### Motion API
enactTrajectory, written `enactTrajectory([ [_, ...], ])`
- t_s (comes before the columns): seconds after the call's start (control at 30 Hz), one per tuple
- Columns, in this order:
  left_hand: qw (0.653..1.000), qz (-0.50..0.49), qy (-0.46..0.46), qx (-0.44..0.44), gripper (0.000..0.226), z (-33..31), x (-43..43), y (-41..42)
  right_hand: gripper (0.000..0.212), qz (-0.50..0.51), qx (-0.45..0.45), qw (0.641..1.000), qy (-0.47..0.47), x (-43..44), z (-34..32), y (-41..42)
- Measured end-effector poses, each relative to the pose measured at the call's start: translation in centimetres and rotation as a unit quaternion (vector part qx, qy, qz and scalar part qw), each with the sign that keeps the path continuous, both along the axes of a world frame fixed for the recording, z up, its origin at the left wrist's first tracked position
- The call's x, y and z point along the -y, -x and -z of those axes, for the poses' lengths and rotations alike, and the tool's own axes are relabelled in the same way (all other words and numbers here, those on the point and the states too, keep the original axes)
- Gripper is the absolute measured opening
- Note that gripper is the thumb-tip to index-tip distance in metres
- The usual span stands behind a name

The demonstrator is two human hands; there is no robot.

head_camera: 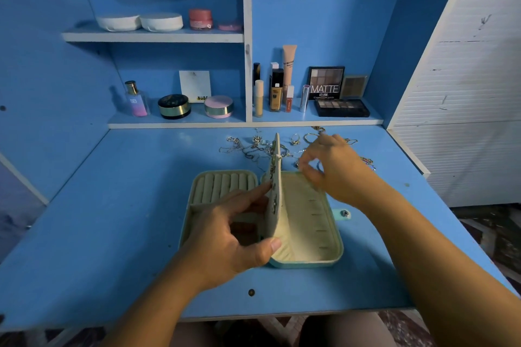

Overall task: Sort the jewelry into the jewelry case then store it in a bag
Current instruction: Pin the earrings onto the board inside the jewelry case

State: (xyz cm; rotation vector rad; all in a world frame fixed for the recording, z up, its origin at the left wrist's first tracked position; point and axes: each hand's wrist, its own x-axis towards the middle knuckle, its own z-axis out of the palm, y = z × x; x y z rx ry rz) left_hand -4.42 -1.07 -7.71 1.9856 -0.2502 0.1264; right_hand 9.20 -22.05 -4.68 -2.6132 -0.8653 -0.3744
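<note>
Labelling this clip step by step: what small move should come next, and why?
Probably the right hand picks one piece from the loose jewelry behind the jewelry case. The left hand holds the centre panel upright, exposing the right half, and the right hand hovers beside the pile; whether it already pinches something is unclear.
</note>
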Motion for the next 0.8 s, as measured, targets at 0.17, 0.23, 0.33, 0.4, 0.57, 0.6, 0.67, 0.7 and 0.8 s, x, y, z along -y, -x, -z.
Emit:
enactTrajectory([
  [0.17, 1.000, -0.007, 0.002, 0.009, 0.079, -0.2, 0.2, 0.0, 0.013, -0.017, 0.003, 0.999, 0.046, -0.3, 2.1, 4.6],
  [0.23, 1.000, -0.007, 0.004, 0.007, 0.079, -0.3, 0.3, 0.0, 0.015, 0.009, 0.013, 0.998, 0.064, -0.5, 2.5, 5.3],
  [0.33, 1.000, -0.011, 0.002, 0.004, 0.078, -0.2, 0.3, 0.1, 0.018, 0.019, 0.008, 0.995, 0.096, -0.7, 2.2, 6.0],
  [0.4, 1.000, -0.010, 0.002, -0.001, 0.077, -0.2, 0.2, 0.1, 0.027, 0.025, -0.020, 0.993, 0.114, -0.6, 1.6, 6.3],
  [0.57, 1.000, -0.012, -0.004, -0.007, 0.076, -0.2, 0.2, 0.1, 0.027, 0.034, -0.057, 0.990, 0.126, -1.0, 0.8, 6.3],
  [0.6, 1.000, -0.012, -0.003, -0.008, 0.076, -0.2, 0.2, 0.1, 0.027, 0.035, -0.056, 0.989, 0.132, -1.1, 0.8, 6.3],
  [0.67, 1.000, -0.012, -0.006, -0.009, 0.076, -0.1, 0.1, 0.1, 0.030, 0.040, -0.041, 0.989, 0.137, -1.4, 1.0, 6.2],
  [0.7, 1.000, -0.012, -0.007, -0.007, 0.076, -0.1, 0.2, 0.1, 0.030, 0.047, -0.032, 0.989, 0.137, -1.6, 1.1, 6.3],
  [0.8, 1.000, -0.012, -0.003, -0.005, 0.076, -0.1, 0.2, 0.1, 0.026, 0.073, -0.021, 0.990, 0.117, -2.0, 2.0, 6.6],
])
